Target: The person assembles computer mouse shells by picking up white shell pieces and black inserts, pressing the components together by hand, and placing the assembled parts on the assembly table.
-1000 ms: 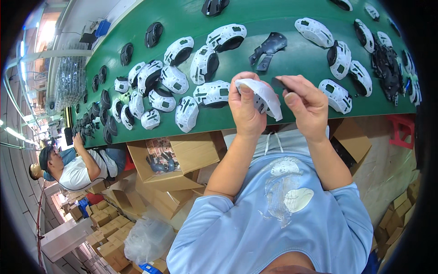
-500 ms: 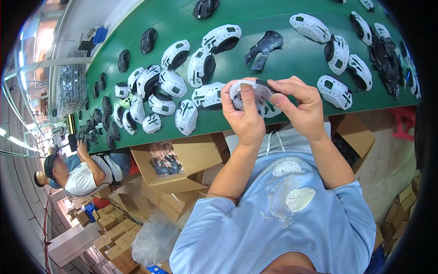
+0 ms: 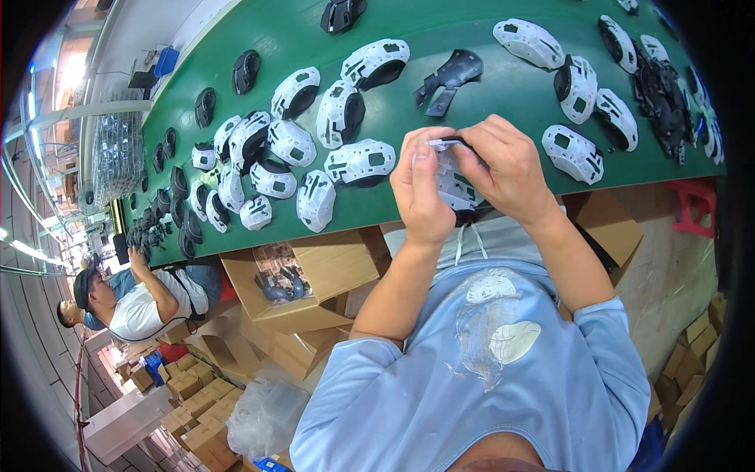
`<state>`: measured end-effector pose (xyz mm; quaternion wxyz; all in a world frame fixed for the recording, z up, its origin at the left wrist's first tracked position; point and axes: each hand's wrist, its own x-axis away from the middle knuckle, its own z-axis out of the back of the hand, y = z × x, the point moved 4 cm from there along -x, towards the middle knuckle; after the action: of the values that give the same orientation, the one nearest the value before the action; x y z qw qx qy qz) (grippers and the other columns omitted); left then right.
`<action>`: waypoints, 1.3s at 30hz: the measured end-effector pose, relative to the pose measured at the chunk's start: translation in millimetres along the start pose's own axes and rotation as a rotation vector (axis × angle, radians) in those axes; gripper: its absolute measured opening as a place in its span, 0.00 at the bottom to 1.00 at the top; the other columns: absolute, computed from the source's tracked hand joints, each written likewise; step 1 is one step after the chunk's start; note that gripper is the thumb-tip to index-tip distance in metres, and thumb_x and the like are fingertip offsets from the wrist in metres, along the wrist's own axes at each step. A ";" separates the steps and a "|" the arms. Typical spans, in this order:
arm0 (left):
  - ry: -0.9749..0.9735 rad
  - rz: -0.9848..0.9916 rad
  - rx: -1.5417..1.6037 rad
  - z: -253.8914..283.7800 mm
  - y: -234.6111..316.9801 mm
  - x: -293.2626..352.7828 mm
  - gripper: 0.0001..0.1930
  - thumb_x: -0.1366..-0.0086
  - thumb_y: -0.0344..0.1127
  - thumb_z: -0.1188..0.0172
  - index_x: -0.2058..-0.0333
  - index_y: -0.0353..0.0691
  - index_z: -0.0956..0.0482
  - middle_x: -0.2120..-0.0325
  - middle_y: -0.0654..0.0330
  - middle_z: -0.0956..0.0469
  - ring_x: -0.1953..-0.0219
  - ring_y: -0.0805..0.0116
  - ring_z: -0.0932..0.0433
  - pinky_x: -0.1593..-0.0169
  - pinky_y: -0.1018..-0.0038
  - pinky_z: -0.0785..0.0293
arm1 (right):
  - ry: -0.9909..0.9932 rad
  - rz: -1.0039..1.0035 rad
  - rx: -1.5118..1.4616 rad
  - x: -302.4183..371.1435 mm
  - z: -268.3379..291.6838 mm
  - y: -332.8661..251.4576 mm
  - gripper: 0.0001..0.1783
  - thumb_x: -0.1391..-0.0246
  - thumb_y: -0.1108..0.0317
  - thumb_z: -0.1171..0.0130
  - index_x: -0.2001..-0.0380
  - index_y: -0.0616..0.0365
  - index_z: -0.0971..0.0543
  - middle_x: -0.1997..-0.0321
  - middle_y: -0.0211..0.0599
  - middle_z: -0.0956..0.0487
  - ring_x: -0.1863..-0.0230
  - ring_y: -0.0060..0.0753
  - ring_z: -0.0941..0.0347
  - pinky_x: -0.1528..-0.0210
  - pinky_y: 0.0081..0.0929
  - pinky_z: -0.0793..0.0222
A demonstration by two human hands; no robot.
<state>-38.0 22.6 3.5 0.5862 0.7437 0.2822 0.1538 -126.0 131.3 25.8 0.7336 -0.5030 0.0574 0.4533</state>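
Note:
At the near edge of the green table, my left hand [image 3: 423,189] and my right hand [image 3: 507,169] hold a white and black mouse shell [image 3: 458,187] between them. My left fingers are closed around its left side, with the thumb on top. The right thumb and fingers pinch its dark upper edge. My fingers cover much of the shell. Left of my hands lies a white mouse shell [image 3: 370,160]; another white shell [image 3: 573,153] is to the right. Beyond my hands is a dark forked plastic part [image 3: 456,75].
More white shells [image 3: 294,143] and black shells [image 3: 245,71] spread over the green table [image 3: 464,23]. A heap of dark parts [image 3: 662,94] lies at right. Below the edge stand an open cardboard box [image 3: 338,267] and a red stool [image 3: 694,206]. Another person [image 3: 145,303] sits at left.
The mouse shell has turned in my hands, and its inside faces me less. My hands have come closer together at its upper edge. The whole view has shifted slightly.

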 end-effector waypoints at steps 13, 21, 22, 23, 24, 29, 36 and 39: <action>0.127 -0.194 0.062 3.4 9.3 -7.9 0.22 0.26 0.41 0.63 0.55 0.26 0.27 0.59 0.45 0.22 0.56 0.60 0.21 0.48 0.66 0.25 | 0.016 -0.086 -0.024 5.7 -2.5 0.9 0.06 0.47 0.73 0.39 0.65 0.62 0.20 0.71 0.43 0.20 0.70 0.47 0.25 0.67 0.39 0.29; 0.243 -0.023 0.298 16.1 5.0 -1.7 0.21 0.28 0.43 0.46 0.45 0.35 0.35 0.50 0.48 0.27 0.50 0.58 0.25 0.43 0.64 0.28 | 0.220 0.044 0.005 -15.9 -14.0 10.9 0.12 0.53 0.74 0.35 0.62 0.58 0.16 0.69 0.37 0.18 0.70 0.40 0.25 0.67 0.33 0.28; 0.214 0.107 0.457 11.1 2.6 3.3 0.27 0.29 0.46 0.43 0.39 0.38 0.41 0.45 0.49 0.31 0.47 0.58 0.27 0.41 0.62 0.29 | 0.306 0.104 0.062 -19.8 -11.3 9.8 0.15 0.55 0.74 0.34 0.60 0.55 0.15 0.67 0.34 0.18 0.68 0.38 0.25 0.66 0.32 0.28; 0.186 0.237 0.613 8.1 0.6 9.5 0.35 0.30 0.49 0.41 0.34 0.42 0.47 0.40 0.51 0.35 0.44 0.57 0.28 0.39 0.61 0.31 | 0.391 0.163 0.115 -21.4 -10.3 6.6 0.18 0.57 0.73 0.32 0.58 0.53 0.14 0.64 0.30 0.17 0.65 0.35 0.25 0.65 0.30 0.28; 0.120 0.259 0.719 6.6 2.2 11.5 0.40 0.30 0.51 0.41 0.31 0.44 0.54 0.37 0.52 0.38 0.40 0.53 0.30 0.35 0.56 0.34 | 0.268 0.210 0.098 -15.6 -16.9 3.0 0.20 0.60 0.72 0.30 0.58 0.49 0.13 0.57 0.28 0.17 0.61 0.33 0.25 0.63 0.28 0.28; 0.053 0.250 0.619 30.4 -8.1 -4.8 0.26 0.23 0.51 0.60 0.37 0.39 0.38 0.43 0.50 0.28 0.44 0.54 0.25 0.38 0.52 0.29 | -0.133 0.362 -0.095 -1.2 -23.8 -16.7 0.17 0.60 0.73 0.32 0.62 0.49 0.13 0.49 0.32 0.18 0.62 0.35 0.23 0.56 0.34 0.25; 0.001 0.178 0.513 49.6 1.0 -20.9 0.23 0.31 0.36 0.48 0.41 0.32 0.35 0.46 0.49 0.27 0.45 0.54 0.24 0.43 0.54 0.26 | -0.287 0.256 0.540 -74.4 33.2 72.6 0.19 0.52 0.75 0.39 0.55 0.46 0.17 0.54 0.33 0.20 0.51 0.40 0.26 0.51 0.37 0.26; 0.025 0.147 0.406 61.9 1.2 -23.7 0.24 0.33 0.35 0.47 0.42 0.31 0.35 0.47 0.49 0.27 0.46 0.56 0.24 0.41 0.58 0.28 | -0.482 0.177 0.525 -69.1 20.1 102.9 0.19 0.49 0.76 0.40 0.53 0.49 0.18 0.56 0.38 0.22 0.54 0.46 0.27 0.50 0.38 0.29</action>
<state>-21.9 -40.4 -9.3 0.4084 0.8630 0.2597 0.1452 -248.2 113.8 2.4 0.7881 -0.1692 0.0406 0.5904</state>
